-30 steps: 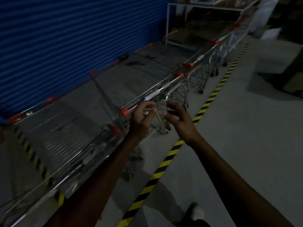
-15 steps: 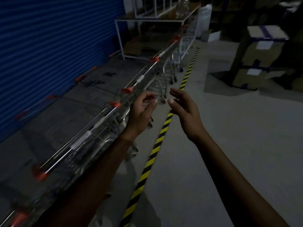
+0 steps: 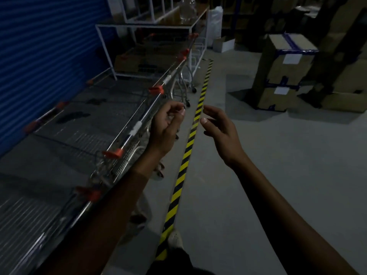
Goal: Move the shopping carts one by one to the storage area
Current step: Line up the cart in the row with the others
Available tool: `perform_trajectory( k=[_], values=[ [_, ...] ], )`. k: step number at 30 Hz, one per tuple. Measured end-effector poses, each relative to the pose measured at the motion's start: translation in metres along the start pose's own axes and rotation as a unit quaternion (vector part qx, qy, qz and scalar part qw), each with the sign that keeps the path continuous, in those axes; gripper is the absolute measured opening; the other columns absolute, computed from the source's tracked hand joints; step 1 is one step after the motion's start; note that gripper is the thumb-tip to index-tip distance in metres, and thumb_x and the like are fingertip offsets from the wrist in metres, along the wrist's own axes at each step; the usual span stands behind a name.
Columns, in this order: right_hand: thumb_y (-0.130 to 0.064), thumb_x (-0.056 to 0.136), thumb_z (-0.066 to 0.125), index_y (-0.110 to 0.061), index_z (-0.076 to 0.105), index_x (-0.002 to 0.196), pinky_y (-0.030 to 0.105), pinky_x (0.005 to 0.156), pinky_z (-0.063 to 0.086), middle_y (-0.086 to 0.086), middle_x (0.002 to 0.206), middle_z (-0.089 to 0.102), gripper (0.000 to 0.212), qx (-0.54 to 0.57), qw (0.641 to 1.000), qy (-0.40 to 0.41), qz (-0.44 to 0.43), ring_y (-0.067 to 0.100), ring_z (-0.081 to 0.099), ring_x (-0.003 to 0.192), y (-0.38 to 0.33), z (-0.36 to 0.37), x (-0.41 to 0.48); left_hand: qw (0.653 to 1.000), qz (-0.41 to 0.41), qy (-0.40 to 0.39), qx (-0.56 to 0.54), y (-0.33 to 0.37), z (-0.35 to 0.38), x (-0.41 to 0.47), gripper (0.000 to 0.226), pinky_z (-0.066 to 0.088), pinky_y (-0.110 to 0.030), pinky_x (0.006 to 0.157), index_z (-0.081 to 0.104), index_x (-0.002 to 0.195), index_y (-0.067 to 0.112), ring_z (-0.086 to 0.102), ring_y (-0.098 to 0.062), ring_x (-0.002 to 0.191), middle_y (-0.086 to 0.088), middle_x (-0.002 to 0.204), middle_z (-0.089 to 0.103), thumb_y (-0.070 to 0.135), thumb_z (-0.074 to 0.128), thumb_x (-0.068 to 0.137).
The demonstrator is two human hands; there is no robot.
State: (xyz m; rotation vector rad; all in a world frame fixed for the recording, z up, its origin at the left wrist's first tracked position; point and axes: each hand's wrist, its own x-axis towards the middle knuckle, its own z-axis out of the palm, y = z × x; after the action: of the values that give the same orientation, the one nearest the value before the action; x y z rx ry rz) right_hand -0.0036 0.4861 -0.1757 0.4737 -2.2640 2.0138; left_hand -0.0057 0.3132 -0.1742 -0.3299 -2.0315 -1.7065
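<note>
The row of nested shopping carts stands just left of the left hand, whose fingers curl loosely and hold nothing. Right of it, beyond the striped floor tape, the right hand hovers with its fingers relaxed, spread and empty.

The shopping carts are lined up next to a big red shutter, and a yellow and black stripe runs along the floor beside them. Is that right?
Not quite. The head view shows the shutter is blue, not red. The shopping carts are lined up next to it, and the yellow and black stripe does run along the floor beside them.
</note>
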Motion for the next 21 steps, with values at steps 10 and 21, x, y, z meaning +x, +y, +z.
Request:
perform_trajectory(
  k=[10,21],
  values=[
    [-0.059,0.084,0.061,-0.041,0.052,0.130,0.051,0.099,0.052,-0.011,0.138,0.055,0.050,-0.030,0.992,0.097,0.069,0.004,0.057,0.118,0.061,-0.005,0.196,0.998,0.042,-0.052,-0.020,-0.082,0.023,0.228,0.018,0.052,-0.047,0.084,0.061,0.097,0.027,0.063,-0.027,0.095,-0.006,0.100,0.064,0.027,0.053,0.081],
    [-0.064,0.081,0.060,-0.046,0.052,0.127,0.050,0.099,0.052,-0.011,0.141,0.054,0.050,-0.021,0.990,0.118,0.078,0.004,0.057,0.119,0.158,-0.072,0.389,0.997,0.003,-0.074,-0.011,-0.211,0.116,0.391,0.026,0.051,-0.037,0.073,0.063,0.095,0.016,0.062,-0.025,0.093,-0.003,0.094,0.063,0.032,0.051,0.079]
  ],
)
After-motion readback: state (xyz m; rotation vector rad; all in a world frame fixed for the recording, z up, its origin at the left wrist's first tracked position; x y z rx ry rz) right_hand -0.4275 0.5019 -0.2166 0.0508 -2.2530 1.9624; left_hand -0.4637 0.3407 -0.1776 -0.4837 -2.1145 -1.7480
